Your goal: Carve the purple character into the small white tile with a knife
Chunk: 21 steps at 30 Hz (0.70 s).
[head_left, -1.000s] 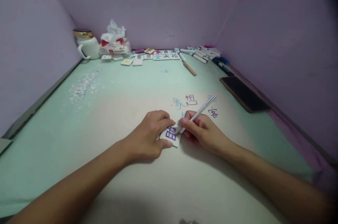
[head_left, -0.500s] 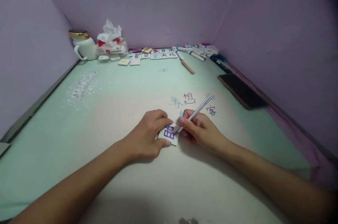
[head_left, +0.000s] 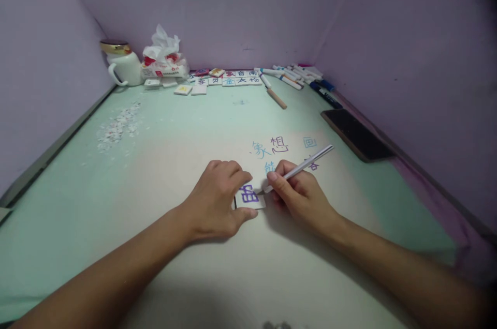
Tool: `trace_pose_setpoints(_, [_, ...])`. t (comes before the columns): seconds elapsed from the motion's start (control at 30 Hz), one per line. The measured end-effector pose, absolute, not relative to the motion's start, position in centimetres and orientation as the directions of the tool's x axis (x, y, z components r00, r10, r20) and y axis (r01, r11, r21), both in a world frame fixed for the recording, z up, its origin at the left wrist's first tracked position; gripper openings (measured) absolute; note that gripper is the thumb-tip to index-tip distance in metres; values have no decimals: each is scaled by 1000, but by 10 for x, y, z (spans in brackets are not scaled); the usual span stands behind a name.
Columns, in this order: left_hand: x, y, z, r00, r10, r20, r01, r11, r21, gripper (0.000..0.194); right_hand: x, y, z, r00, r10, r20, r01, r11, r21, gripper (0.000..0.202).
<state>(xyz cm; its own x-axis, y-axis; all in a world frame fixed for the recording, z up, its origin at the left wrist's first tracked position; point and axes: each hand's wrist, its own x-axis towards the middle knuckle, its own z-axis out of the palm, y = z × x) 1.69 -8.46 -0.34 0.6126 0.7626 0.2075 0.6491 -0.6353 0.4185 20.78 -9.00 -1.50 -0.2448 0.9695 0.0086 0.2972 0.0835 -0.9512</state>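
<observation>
A white square block (head_left: 259, 205) with a purple character drawn on it lies on the table in front of me. My left hand (head_left: 219, 199) grips it, thumb at the near edge and forefinger at the far edge. Between the thumb and fingers of my right hand (head_left: 297, 189) is a slim silver craft knife (head_left: 308, 161), its handle slanting up to the right. The knife's pointed grey tip meets the block at the right side of the character. Blue and purple characters (head_left: 278, 145) are written on the table just beyond my hands.
White shavings (head_left: 120, 127) are scattered at the left. Along the back stand a lidded white mug (head_left: 128, 69), a tissue pack (head_left: 165, 66), several character blocks (head_left: 241, 81) and a pile of markers (head_left: 289, 80). A dark phone (head_left: 357, 135) lies at the right edge.
The block has turned slightly under my left hand. The craft knife leans lower to the right, and my right hand has shifted a little rightward.
</observation>
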Motion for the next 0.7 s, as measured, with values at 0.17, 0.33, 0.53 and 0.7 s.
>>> trace_pose_setpoints(0.17, [17, -85, -2, 619, 760, 196, 659, -639, 397, 37, 209, -91, -16, -255, 965, 55, 331, 140, -933, 32])
trace_pose_setpoints(0.33, [17, -85, -3, 614, 764, 197, 660, -634, 403, 37, 209, -91, -16, -258, 965, 53, 312, 136, -940, 31])
trace_pose_setpoints(0.53, [16, -86, -3, 616, 761, 205, 653, -639, 407, 36, 210, -91, -13, -261, 965, 35, 322, 121, -939, 30])
trace_pose_setpoints(0.7, [16, -86, -3, 614, 761, 210, 652, -639, 409, 36, 210, -91, -13, -256, 966, 31, 344, 121, -931, 31])
